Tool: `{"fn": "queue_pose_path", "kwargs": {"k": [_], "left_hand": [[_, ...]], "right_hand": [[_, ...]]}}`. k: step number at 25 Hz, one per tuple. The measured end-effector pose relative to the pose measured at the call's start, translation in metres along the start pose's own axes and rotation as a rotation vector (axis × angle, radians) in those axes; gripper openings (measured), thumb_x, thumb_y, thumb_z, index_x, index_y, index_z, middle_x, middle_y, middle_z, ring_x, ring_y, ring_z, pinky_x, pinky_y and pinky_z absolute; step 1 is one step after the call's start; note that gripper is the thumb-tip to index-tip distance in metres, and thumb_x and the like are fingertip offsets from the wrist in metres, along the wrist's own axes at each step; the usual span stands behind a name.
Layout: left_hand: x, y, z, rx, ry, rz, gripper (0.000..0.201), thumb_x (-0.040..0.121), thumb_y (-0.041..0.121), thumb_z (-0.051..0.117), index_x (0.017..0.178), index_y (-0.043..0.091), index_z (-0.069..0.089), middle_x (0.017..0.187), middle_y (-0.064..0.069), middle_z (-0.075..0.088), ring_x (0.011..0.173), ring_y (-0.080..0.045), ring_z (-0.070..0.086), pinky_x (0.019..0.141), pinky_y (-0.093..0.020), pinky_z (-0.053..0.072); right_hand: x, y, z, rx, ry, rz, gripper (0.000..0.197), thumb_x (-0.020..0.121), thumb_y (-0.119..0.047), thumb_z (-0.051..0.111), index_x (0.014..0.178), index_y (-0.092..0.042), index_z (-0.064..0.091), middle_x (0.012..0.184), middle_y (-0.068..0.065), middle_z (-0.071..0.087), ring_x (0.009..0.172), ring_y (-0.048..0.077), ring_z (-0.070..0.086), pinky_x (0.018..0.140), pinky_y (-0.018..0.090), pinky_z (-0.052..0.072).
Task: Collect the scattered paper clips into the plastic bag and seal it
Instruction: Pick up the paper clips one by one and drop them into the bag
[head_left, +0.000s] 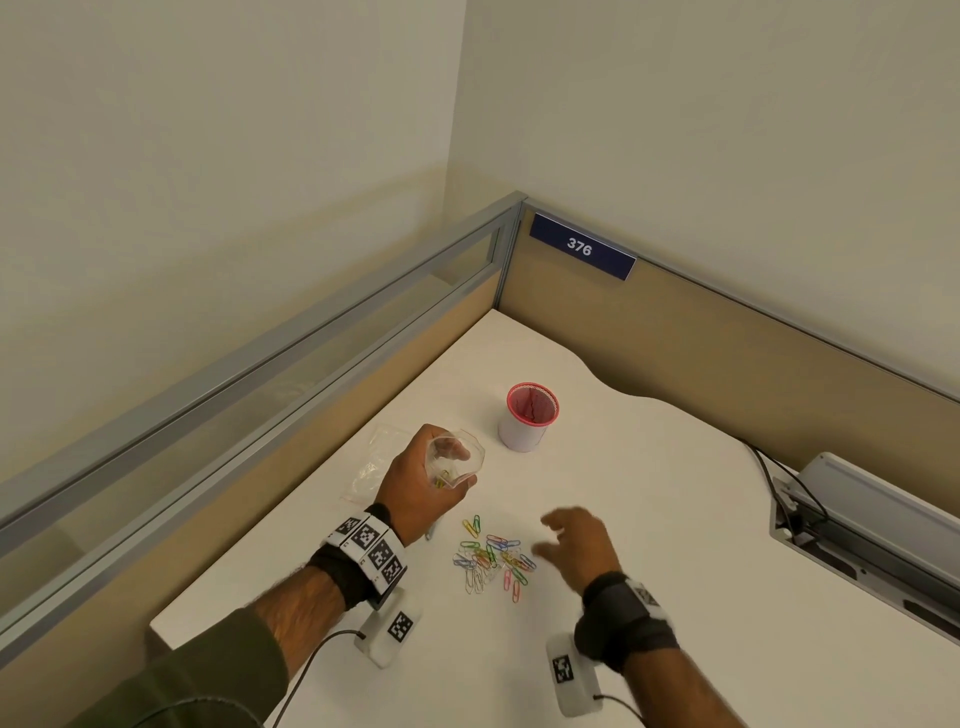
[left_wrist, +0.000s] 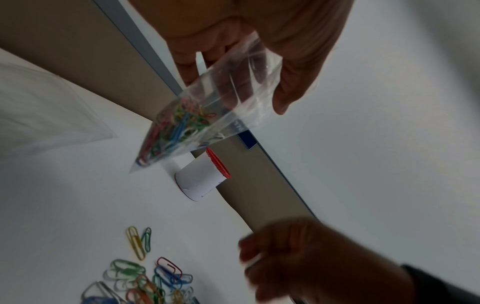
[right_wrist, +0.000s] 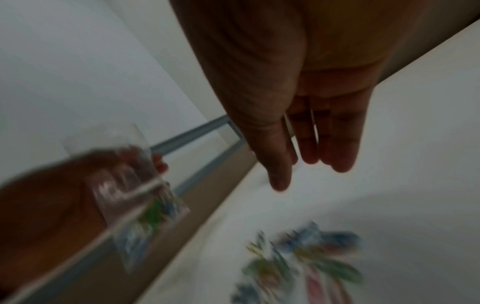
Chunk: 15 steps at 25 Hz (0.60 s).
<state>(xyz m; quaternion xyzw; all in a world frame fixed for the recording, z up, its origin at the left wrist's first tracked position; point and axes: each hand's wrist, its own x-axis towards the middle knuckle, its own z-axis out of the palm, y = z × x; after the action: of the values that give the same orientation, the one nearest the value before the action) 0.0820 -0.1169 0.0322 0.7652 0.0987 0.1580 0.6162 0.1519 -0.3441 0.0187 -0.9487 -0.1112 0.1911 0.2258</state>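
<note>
My left hand (head_left: 426, 478) grips a small clear plastic bag (head_left: 453, 461) above the white desk, its mouth held wide. Several coloured paper clips (left_wrist: 179, 125) sit in the bag's bottom corner. A loose pile of coloured paper clips (head_left: 491, 558) lies on the desk between my hands, also seen as paper clips (left_wrist: 145, 281) in the left wrist view. My right hand (head_left: 574, 545) hovers just right of the pile, blurred, with fingers (right_wrist: 337, 144) extended and nothing in them. The bag (right_wrist: 135, 197) shows blurred in the right wrist view.
A white cup with a red mesh rim (head_left: 527, 415) stands behind the pile. Spare clear bags (head_left: 371, 465) lie flat to the left of my left hand. Partition walls (head_left: 363, 374) close off the desk's left and back; a cable tray (head_left: 857, 525) sits at right.
</note>
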Motion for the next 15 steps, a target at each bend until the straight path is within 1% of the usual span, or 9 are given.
{"fn": "queue_pose_path", "kwargs": {"k": [1, 2, 3, 4, 6, 7, 9, 12, 15], "left_hand": [[0.0, 0.0, 0.0, -0.003, 0.002, 0.001, 0.038, 0.076, 0.008, 0.08, 0.105, 0.014, 0.055, 0.103, 0.004, 0.069, 0.104, -0.008, 0.064, 0.092, -0.019, 0.049], [-0.001, 0.0, 0.0, -0.002, 0.005, 0.001, 0.038, 0.076, 0.007, 0.08, 0.105, 0.014, 0.055, 0.103, 0.003, 0.069, 0.104, -0.009, 0.064, 0.093, -0.019, 0.048], [0.0, 0.001, 0.001, -0.001, 0.006, -0.003, 0.038, 0.076, 0.007, 0.08, 0.105, 0.013, 0.055, 0.103, 0.003, 0.069, 0.104, -0.009, 0.064, 0.093, -0.02, 0.048], [0.0, 0.001, 0.0, 0.003, 0.005, -0.005, 0.039, 0.076, 0.007, 0.08, 0.105, 0.014, 0.055, 0.103, 0.003, 0.069, 0.104, -0.009, 0.064, 0.093, -0.021, 0.049], [0.001, 0.0, -0.003, -0.001, -0.002, 0.003, 0.039, 0.076, 0.008, 0.08, 0.105, 0.014, 0.055, 0.103, 0.003, 0.068, 0.105, -0.01, 0.064, 0.095, -0.023, 0.049], [0.001, 0.001, -0.002, -0.008, 0.001, -0.001, 0.039, 0.076, 0.008, 0.08, 0.105, 0.015, 0.055, 0.103, 0.003, 0.068, 0.105, -0.011, 0.064, 0.095, -0.023, 0.049], [0.0, 0.001, -0.008, 0.012, 0.022, -0.014, 0.039, 0.077, 0.008, 0.08, 0.106, 0.014, 0.055, 0.104, 0.004, 0.068, 0.106, -0.009, 0.063, 0.095, -0.022, 0.049], [0.001, 0.004, -0.008, 0.027, 0.009, -0.015, 0.039, 0.077, 0.009, 0.08, 0.106, 0.014, 0.055, 0.104, 0.004, 0.068, 0.104, -0.006, 0.063, 0.092, -0.015, 0.047], [0.002, 0.008, -0.007, 0.029, 0.019, -0.015, 0.039, 0.077, 0.008, 0.08, 0.106, 0.014, 0.055, 0.104, 0.004, 0.067, 0.105, -0.006, 0.063, 0.089, -0.007, 0.046]], "right_hand": [[-0.004, 0.011, 0.012, -0.065, -0.075, 0.05, 0.051, 0.076, -0.029, 0.079, 0.12, -0.015, 0.059, 0.121, 0.005, 0.056, 0.112, 0.022, 0.056, 0.097, 0.03, 0.045], [-0.007, 0.017, 0.023, -0.124, -0.126, 0.083, 0.057, 0.074, -0.031, 0.08, 0.123, -0.015, 0.056, 0.123, 0.005, 0.052, 0.115, 0.023, 0.053, 0.098, 0.03, 0.044], [-0.01, 0.019, 0.033, -0.174, -0.154, 0.094, 0.057, 0.075, -0.031, 0.079, 0.124, -0.014, 0.054, 0.123, 0.006, 0.05, 0.115, 0.024, 0.053, 0.098, 0.031, 0.045], [-0.01, 0.019, 0.044, -0.205, -0.151, 0.091, 0.052, 0.077, -0.03, 0.076, 0.121, -0.013, 0.054, 0.123, 0.007, 0.049, 0.113, 0.026, 0.053, 0.097, 0.033, 0.047], [-0.006, 0.006, 0.059, -0.222, -0.085, 0.077, 0.036, 0.085, -0.026, 0.067, 0.115, -0.011, 0.057, 0.121, 0.011, 0.051, 0.109, 0.027, 0.056, 0.094, 0.034, 0.05], [-0.004, 0.001, 0.062, -0.202, -0.059, 0.073, 0.029, 0.088, -0.025, 0.062, 0.113, -0.01, 0.058, 0.12, 0.011, 0.052, 0.107, 0.028, 0.057, 0.092, 0.033, 0.05], [0.004, -0.013, 0.071, -0.151, -0.047, 0.052, 0.023, 0.093, -0.022, 0.056, 0.111, -0.009, 0.06, 0.117, 0.011, 0.055, 0.105, 0.027, 0.06, 0.09, 0.03, 0.049], [0.01, -0.018, 0.067, -0.095, -0.008, 0.055, 0.024, 0.092, -0.019, 0.055, 0.114, -0.011, 0.06, 0.119, 0.01, 0.056, 0.108, 0.026, 0.059, 0.092, 0.031, 0.05], [0.013, -0.017, 0.065, -0.102, -0.015, 0.035, 0.04, 0.088, -0.031, 0.06, 0.123, -0.014, 0.055, 0.123, 0.008, 0.051, 0.117, 0.027, 0.05, 0.095, 0.036, 0.047]]}}
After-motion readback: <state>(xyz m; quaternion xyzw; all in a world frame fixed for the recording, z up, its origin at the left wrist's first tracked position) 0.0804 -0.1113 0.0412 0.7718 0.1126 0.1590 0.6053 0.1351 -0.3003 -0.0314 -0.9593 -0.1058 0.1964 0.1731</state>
